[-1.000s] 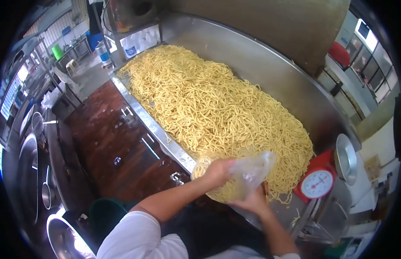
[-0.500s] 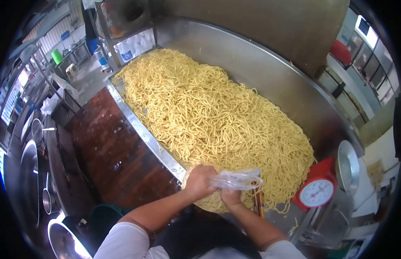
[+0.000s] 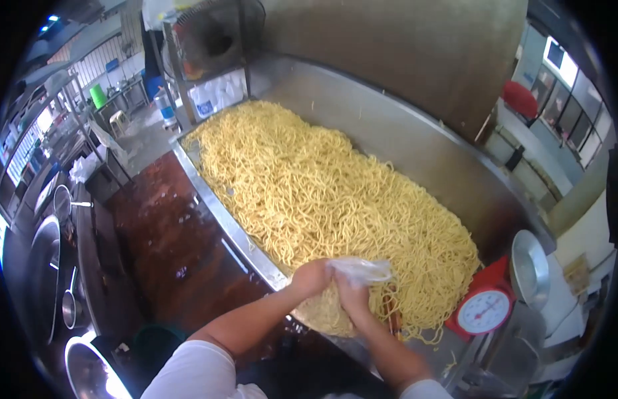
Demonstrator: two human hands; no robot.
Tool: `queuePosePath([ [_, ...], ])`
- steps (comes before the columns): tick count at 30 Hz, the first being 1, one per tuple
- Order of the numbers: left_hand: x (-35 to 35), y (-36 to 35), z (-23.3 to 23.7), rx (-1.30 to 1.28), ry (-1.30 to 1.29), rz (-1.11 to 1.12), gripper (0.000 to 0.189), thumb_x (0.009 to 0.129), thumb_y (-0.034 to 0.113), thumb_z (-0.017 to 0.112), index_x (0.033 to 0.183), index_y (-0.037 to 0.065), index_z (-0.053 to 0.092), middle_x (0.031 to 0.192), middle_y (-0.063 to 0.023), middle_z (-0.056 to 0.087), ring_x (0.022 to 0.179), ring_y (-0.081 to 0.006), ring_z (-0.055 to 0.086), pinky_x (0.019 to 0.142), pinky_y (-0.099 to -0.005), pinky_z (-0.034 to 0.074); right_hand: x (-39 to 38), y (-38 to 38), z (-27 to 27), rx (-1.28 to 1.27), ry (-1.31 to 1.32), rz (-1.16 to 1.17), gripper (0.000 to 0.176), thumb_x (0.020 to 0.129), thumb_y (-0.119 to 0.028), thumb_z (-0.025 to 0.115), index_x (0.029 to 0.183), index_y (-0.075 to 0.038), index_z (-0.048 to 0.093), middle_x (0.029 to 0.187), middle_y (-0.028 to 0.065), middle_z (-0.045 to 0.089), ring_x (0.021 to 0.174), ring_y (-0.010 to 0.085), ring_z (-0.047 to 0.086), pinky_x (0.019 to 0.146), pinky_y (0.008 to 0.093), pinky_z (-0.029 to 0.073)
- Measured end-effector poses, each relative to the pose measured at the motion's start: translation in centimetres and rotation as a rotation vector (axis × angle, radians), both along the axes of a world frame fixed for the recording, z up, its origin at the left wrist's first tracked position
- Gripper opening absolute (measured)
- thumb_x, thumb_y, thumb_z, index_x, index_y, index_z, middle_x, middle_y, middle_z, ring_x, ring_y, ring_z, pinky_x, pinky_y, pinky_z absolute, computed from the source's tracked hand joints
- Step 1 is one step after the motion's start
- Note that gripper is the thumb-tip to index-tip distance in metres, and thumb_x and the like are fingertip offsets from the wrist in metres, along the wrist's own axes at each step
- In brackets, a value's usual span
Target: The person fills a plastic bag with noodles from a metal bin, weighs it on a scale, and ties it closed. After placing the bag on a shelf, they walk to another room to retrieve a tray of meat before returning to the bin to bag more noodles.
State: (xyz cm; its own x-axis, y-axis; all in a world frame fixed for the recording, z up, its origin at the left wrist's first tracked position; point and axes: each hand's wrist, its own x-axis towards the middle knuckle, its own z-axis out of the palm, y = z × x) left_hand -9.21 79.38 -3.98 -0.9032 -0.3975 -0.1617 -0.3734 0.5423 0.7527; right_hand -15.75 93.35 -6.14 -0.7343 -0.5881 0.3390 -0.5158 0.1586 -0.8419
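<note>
My left hand (image 3: 313, 276) is closed around the gathered neck of a clear plastic bag (image 3: 365, 269), whose loose top sticks out to the right. My right hand (image 3: 352, 292) is closed at the same neck, touching the left; its fingers are partly hidden. Below them bulges the rounded, noodle-filled body of the bag (image 3: 324, 314), resting at the tray's near edge. Just beyond spreads a big heap of thick yellow noodles (image 3: 322, 193) in a long metal tray (image 3: 232, 226). A brown wooden piece (image 3: 392, 309), partly hidden, lies right of my right arm.
A red dial scale (image 3: 482, 309) with a metal pan (image 3: 530, 269) stands at the right. On the left are a wet red-brown floor (image 3: 169, 233), a large wok (image 3: 44, 272) and a strainer (image 3: 63, 201). A fan (image 3: 219, 40) stands behind the tray's far end.
My hands have come closer together at the bag's neck, and the right has moved up beside the left. The bag's loose top has shifted slightly left. The camera view has tilted a little.
</note>
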Motion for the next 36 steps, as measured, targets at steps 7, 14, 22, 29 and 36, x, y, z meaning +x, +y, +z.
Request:
queuePosePath([
  [7,-0.2,0.5,7.3,-0.069,-0.176,-0.341,0.082,0.088,0.054,0.051,0.144,-0.003,0.032,0.151,-0.0236,0.029,0.142,-0.0364,0.024,0.113,-0.0585,0.014,-0.2,-0.8,1.4,-0.47,-1.141,0.111,0.018,0.092,-0.021,0.054,0.103,-0.006,0.057,0.088,0.0079,0.059,0.082,0.0211,0.055,0.077,0.035,0.046],
  [14,3.2,5.2,2.0,-0.543,0.004,-0.036,0.082,0.075,0.048,0.066,0.138,0.003,0.041,0.145,-0.0187,0.041,0.14,-0.0368,0.029,0.113,-0.0607,0.016,0.2,-2.8,3.4,-0.606,-1.451,-0.22,0.027,0.098,-0.031,0.049,0.076,-0.015,0.044,0.056,-0.0017,0.04,0.048,0.012,0.035,0.05,0.0293,0.034],
  [22,2.2,4.5,0.5,-0.582,0.093,-0.059,0.038,0.092,0.03,0.045,0.122,0.014,0.061,0.139,-0.0095,0.05,0.138,-0.0361,0.033,0.113,-0.0604,0.017,3.9,0.4,6.1,-0.567,-1.167,-0.162,0.02,0.097,-0.024,0.053,0.104,-0.006,0.058,0.09,0.0072,0.062,0.081,0.0228,0.062,0.079,0.0372,0.052],
  [29,2.0,4.4,0.8,-0.49,0.097,-0.035,0.03,0.089,0.027,0.056,0.116,0.017,0.064,0.135,-0.0091,0.054,0.137,-0.0367,0.035,0.112,-0.0608,0.018,3.9,8.8,7.0,0.212,-1.064,0.057,0.028,0.095,-0.025,0.059,0.114,-0.004,0.06,0.117,0.0147,0.062,0.103,0.0214,0.062,0.084,0.0362,0.051],
  [36,2.3,4.8,0.5,-0.512,0.179,-0.023,0.033,0.092,0.032,0.051,0.117,0.014,0.063,0.136,-0.0097,0.054,0.135,-0.0386,0.038,0.111,-0.0612,0.018,4.6,3.9,9.9,0.286,0.419,0.116,0.028,0.087,-0.021,0.06,0.106,-0.001,0.064,0.098,0.014,0.069,0.085,0.0407,0.065,0.078,0.0501,0.052],
])
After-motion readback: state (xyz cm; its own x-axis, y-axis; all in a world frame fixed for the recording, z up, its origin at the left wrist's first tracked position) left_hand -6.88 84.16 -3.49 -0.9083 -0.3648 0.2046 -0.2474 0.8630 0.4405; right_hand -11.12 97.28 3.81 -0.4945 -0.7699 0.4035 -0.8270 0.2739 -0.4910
